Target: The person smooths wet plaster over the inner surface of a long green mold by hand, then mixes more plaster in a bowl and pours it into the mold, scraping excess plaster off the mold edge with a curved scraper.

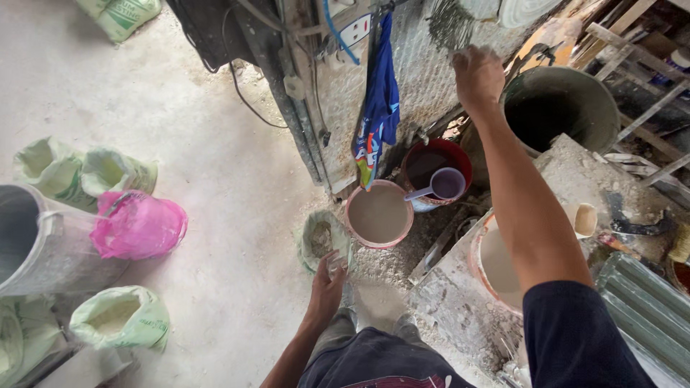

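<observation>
Your right hand is way up by the metal wall panel, fingers curled into a loose fist. Can't tell whether that grip actually has anything in it, since you only see the back of the hand. Your left hand is down low over the floor, fingers closed on a small clear cup, right beside the open sack of greyish powder.

Just past that sack sits a pink-rimmed bucket full of muddy beige liquid. Touching it from behind is a red bucket with dark liquid, and a purple scoop rests in it with the handle poking out toward the pink one. A blue cloth hangs off the wall above them.

Under your right forearm there's an orange bucket with pale liquid, sitting on a rough dusty slab. A big grey tub stands further back on the right, dark inside.

Over on the left of the floor you've got a pink plastic bag leaning against a grey barrel, with pale green sacks around them, one open and showing whitish grains
</observation>
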